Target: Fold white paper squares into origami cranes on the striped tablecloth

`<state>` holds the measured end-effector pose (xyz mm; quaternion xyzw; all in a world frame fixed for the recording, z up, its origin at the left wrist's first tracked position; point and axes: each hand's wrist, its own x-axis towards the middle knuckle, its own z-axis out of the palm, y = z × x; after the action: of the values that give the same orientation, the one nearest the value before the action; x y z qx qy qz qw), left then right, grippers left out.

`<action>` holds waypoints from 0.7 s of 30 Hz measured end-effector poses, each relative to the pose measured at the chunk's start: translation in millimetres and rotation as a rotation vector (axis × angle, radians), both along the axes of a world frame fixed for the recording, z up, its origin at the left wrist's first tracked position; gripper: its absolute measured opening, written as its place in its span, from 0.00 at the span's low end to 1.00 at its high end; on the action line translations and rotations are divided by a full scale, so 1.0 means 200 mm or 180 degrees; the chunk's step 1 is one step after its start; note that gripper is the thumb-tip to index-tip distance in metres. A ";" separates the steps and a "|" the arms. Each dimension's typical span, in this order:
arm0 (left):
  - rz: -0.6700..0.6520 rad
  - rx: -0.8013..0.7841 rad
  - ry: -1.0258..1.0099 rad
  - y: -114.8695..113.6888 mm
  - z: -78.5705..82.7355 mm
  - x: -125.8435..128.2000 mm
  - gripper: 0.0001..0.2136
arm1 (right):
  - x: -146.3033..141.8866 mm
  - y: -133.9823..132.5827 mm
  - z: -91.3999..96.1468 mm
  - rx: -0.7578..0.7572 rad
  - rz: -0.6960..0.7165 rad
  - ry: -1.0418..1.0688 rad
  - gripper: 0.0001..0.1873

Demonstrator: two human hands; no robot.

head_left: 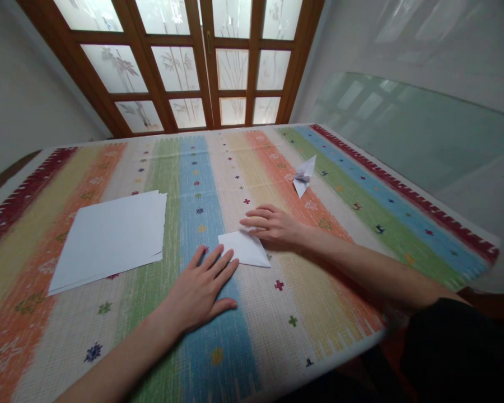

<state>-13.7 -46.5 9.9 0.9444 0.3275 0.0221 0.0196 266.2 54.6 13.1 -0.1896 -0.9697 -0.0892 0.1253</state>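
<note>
A small folded piece of white paper (pixel 248 252) lies on the striped tablecloth, its pointed corner toward the lower right. My left hand (pixel 201 285) rests flat with fingers spread, the fingertips touching the paper's left side. At the paper's upper right edge is my right hand (pixel 277 226), fingers stretched out and pointing left. Its thumb is hidden, and I see nothing gripped in it. Farther back on the right stands a folded white paper figure (pixel 304 176) with pointed ends, apart from both hands.
A stack of white paper sheets (pixel 109 240) lies left of my left hand, its edges slightly uneven. The striped tablecloth (pixel 163 168) covers the table. Behind it are wooden doors (pixel 208 67) with frosted panes, and a pale glass panel (pixel 403 129) leans along the right wall.
</note>
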 end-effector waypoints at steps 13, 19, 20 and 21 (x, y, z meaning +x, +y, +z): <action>0.0327 -0.0458 -0.0149 0.14 0.00 -0.06 0.22 | -0.18 -0.26 0.01 -0.0773 -0.0180 0.0736 0.09; 0.0325 -0.0600 -0.0175 0.15 -0.01 -0.11 0.22 | -0.20 -0.26 -0.03 -0.1291 -0.0859 0.1004 0.10; 0.0347 -0.0609 -0.0169 0.15 -0.01 -0.12 0.23 | -0.21 -0.26 -0.03 -0.1333 -0.1018 0.1011 0.10; 0.0359 -0.0616 -0.0159 0.15 -0.01 -0.12 0.24 | -0.23 -0.27 -0.03 -0.1368 -0.1174 0.1006 0.10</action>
<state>-37.5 -17.1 7.9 0.9173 0.3801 0.0149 0.1175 220.9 0.2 6.5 -0.3958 -0.8842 0.1270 0.2131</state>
